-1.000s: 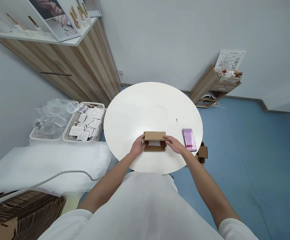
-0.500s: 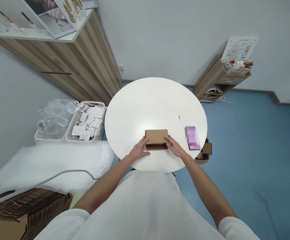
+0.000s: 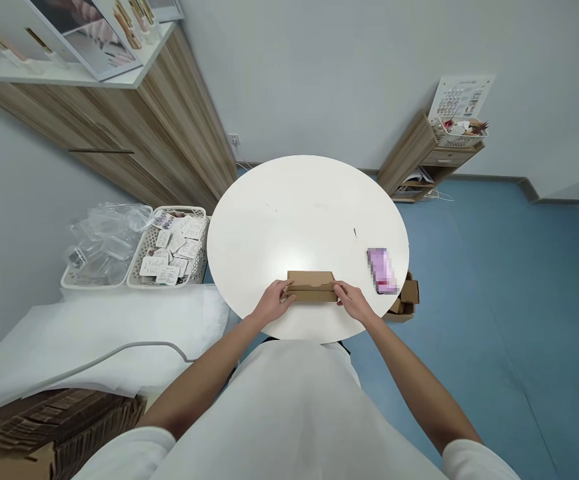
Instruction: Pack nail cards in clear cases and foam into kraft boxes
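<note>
A small brown cardboard box (image 3: 312,280) rests on the round white table (image 3: 299,207), near the edge closest to me. Its lid is folded down nearly flush, and a thin seam runs along the front. My left hand (image 3: 272,301) grips the box's left end, thumb at the front corner and fingers on the lid's edge. At the opposite end, my right hand (image 3: 353,300) pinches the front right corner with thumb and fingers. What lies inside the box is hidden.
A phone (image 3: 382,271), blurred by pixels, lies at the table's right. Below that edge stands a carton (image 3: 403,315) holding cardboard pieces. To the left are a white basket of cards (image 3: 196,263), a bin of clear plastic packaging (image 3: 114,233) and stacked flat cardboard (image 3: 84,427).
The box's lid has come down, closing the gap at its front. Both hands have shifted from the lid's top to grip the box's ends and front corners.
</note>
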Motion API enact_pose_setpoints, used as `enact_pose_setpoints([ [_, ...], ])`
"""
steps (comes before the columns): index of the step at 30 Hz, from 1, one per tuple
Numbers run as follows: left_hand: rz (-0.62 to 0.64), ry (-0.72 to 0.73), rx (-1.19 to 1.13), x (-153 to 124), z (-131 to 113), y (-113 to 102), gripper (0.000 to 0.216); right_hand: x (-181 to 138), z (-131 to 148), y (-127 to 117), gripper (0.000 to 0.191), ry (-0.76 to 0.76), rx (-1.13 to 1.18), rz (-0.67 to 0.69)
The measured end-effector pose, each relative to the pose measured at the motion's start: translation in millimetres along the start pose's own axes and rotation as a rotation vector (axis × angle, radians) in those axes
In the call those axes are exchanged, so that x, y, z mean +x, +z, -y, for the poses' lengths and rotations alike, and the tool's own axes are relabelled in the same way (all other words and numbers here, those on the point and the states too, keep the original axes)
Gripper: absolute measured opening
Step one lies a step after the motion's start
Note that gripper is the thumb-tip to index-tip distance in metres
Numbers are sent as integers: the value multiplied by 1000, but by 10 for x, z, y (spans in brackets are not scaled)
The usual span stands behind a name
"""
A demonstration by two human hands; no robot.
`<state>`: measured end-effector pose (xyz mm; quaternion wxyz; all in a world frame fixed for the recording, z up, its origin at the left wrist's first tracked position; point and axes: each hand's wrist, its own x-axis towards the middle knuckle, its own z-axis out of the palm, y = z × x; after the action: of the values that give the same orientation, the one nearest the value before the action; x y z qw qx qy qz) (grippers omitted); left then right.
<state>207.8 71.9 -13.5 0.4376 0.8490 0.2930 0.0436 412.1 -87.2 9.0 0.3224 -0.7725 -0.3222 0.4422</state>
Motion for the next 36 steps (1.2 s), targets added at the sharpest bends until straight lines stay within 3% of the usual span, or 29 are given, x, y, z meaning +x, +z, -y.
enact_pose_setpoints([
  [5, -13, -125, -43, -10, 27, -56, 35, -55, 68, 22, 45, 15, 77, 36],
  [9, -67, -190, -46, 125, 28, -59, 35, 35, 106, 21, 43, 23, 91, -15],
  [15, -129, -110, 11, 240, -30, -108, 32, 87, 239, -82, 42, 36, 135, 26],
  [22, -115, -55, 91, 230, -73, -170, 29, 110, 303, -132, 34, 40, 36, 34],
  [26, -58, -34, 23, 211, -80, -260, 52, 100, 349, -177, 35, 52, 53, 92],
  [32, 28, -13, 84, 242, -98, -361, 37, 129, 378, -250, 38, 45, 48, 142],
  [36, 27, 10, 103, 270, -78, -388, 39, 159, 324, -268, 38, 20, 73, 169],
])
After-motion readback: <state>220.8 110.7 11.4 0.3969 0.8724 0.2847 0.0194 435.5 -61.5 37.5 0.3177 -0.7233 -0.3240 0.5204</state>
